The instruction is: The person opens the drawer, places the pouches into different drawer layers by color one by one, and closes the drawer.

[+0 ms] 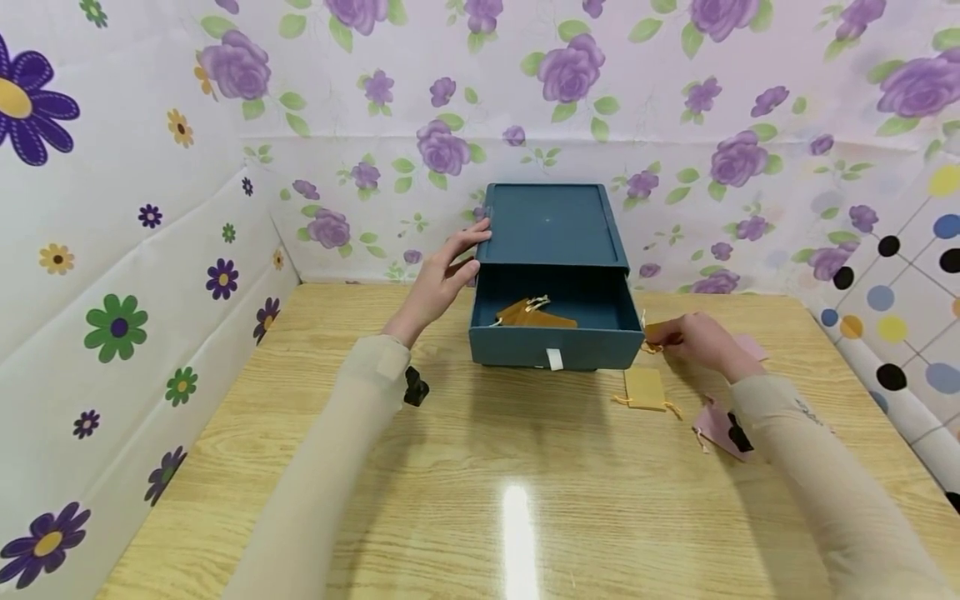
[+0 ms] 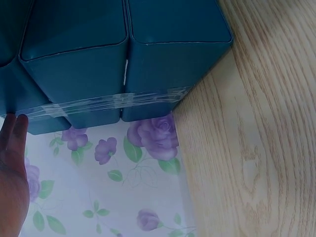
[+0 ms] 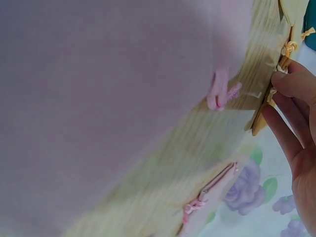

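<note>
A dark blue box (image 1: pixel 551 225) stands against the flowered backdrop with its top drawer (image 1: pixel 525 346) pulled out. Inside the drawer lie orange-brown drawstring pouches (image 1: pixel 551 319) with pale cords. My left hand (image 1: pixel 431 287) touches the box's left side with extended fingers; its fingertips (image 2: pixel 19 126) show beside the box in the left wrist view. To the right of the drawer, my right hand (image 1: pixel 701 340) pinches a yellow drawstring pouch (image 3: pixel 259 121) between thumb and fingers. Another yellow pouch (image 1: pixel 645 389) lies flat just in front of that hand.
A pink pouch (image 1: pixel 720 429) lies near my right wrist, partly hidden by the black wrist camera (image 1: pixel 739 433). Another pink pouch (image 1: pixel 752 347) sits behind the right hand. A white pull tab (image 1: pixel 555 359) hangs on the drawer front. Clear tape (image 2: pixel 118 102) runs across the box.
</note>
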`<state>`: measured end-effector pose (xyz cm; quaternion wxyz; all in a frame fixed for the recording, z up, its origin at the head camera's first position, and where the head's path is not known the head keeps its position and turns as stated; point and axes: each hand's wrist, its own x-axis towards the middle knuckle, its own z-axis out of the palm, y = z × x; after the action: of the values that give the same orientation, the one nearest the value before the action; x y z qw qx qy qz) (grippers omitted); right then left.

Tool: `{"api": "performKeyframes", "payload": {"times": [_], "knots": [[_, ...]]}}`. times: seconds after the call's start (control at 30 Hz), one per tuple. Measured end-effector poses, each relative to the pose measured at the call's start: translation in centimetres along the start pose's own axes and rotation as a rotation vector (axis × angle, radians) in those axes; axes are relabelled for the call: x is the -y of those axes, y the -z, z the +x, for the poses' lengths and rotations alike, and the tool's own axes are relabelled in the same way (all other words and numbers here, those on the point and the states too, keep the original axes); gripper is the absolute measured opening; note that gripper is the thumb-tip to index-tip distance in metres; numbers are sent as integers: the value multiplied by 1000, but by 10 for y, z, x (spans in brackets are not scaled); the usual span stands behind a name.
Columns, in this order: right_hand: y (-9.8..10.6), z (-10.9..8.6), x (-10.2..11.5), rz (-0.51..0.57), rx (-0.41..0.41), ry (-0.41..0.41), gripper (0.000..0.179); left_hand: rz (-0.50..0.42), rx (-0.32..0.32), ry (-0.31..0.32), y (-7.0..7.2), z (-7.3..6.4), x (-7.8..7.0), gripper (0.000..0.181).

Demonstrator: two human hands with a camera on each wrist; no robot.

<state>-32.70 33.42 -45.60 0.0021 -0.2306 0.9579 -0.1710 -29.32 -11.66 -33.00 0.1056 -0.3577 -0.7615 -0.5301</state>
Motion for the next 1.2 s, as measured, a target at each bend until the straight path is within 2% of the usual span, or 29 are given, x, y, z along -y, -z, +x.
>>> {"api": "performKeyframes", "payload": {"times": [0.4, 0.73, 0.97, 1.2], "knots": [[6, -2, 1, 81, -55, 45, 25, 18, 3, 16, 1, 0, -2, 41], [37, 1, 3, 75, -131, 102, 20, 16, 0, 7, 0, 0, -1, 41], [60, 2, 6, 36, -128, 95, 21, 4, 9, 9, 1, 0, -1, 40], [87, 4, 18, -7, -146, 79, 20, 8, 4, 7, 1, 0, -1, 40]]}}
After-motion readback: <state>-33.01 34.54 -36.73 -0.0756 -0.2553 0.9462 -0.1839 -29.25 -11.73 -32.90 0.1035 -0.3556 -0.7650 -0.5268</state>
